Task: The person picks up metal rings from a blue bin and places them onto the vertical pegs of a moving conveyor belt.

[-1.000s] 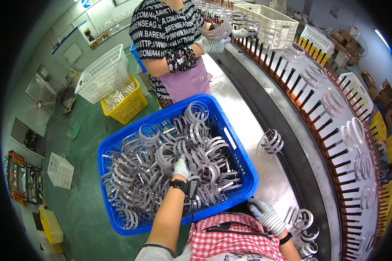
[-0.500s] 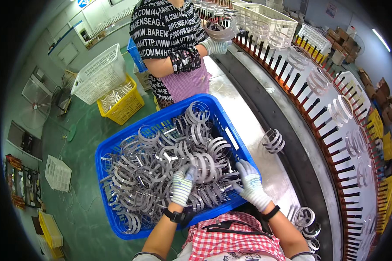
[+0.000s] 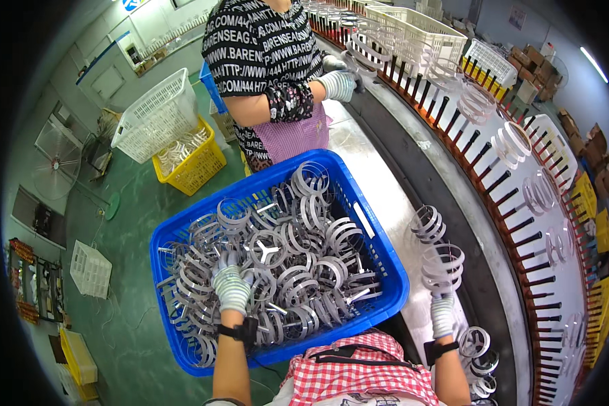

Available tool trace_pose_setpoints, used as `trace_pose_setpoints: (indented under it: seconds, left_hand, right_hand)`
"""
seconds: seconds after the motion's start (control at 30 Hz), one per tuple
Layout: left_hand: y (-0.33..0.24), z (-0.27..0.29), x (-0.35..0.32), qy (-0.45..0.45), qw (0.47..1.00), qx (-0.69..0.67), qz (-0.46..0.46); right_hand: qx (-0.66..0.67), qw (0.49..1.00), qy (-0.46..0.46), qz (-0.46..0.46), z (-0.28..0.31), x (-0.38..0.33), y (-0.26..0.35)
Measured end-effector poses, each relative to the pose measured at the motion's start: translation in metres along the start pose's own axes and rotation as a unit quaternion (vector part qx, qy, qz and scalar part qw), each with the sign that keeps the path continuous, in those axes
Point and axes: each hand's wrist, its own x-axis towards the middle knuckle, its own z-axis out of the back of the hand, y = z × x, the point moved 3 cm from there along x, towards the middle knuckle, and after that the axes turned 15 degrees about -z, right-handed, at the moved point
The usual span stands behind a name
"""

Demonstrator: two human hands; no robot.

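Note:
A blue plastic basket (image 3: 402,277) full of grey spiral coils (image 3: 304,274), some with a white three-armed hub, stands in front of me. Over its left half is my left hand (image 3: 231,287), in a striped knit glove, fingers apart and touching the coils with none gripped. Beyond the basket's right rim my right hand (image 3: 442,312), gloved alike, holds a spiral coil (image 3: 444,267) upright over the metal ledge. Its fingertips are partly hidden by that coil. Just beyond it sits another coil (image 3: 427,224).
At right runs a curved line of upright black-tipped rods (image 3: 497,183), spiral coils along it. A co-worker (image 3: 264,61) stands ahead, gloved hands near the line. More coils (image 3: 477,342) lie by my right forearm. A yellow crate (image 3: 193,162) and white basket (image 3: 155,115) stand at left.
My right hand has moved right, out of the basket onto the ledge with a coil. My left hand has shifted left over the coils. The line's coils and the co-worker's hands have moved.

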Motion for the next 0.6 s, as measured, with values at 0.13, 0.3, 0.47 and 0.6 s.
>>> trace_pose_setpoints:
  seconds: [0.13, 0.3, 0.47, 0.6]
  left_hand:
    - [-0.001, -0.008, -0.012, 0.224, 0.973, 0.052, 0.03]
    - [-0.012, 0.026, -0.046, 0.358, 0.927, 0.031, 0.109]
    - [-0.018, 0.054, -0.087, 0.353, 0.927, 0.048, 0.119]
    - [-0.029, 0.057, -0.118, 0.261, 0.96, -0.014, 0.105]
  right_hand:
    - [-0.242, 0.963, -0.098, -0.074, 0.095, 0.02, -0.053]
    - [-0.263, 0.919, -0.291, -0.041, 0.12, -0.016, -0.004]
    - [-0.147, 0.978, -0.08, 0.127, 0.064, -0.096, 0.09]
    - [-0.176, 0.949, 0.168, 0.202, 0.009, -0.151, 0.138]
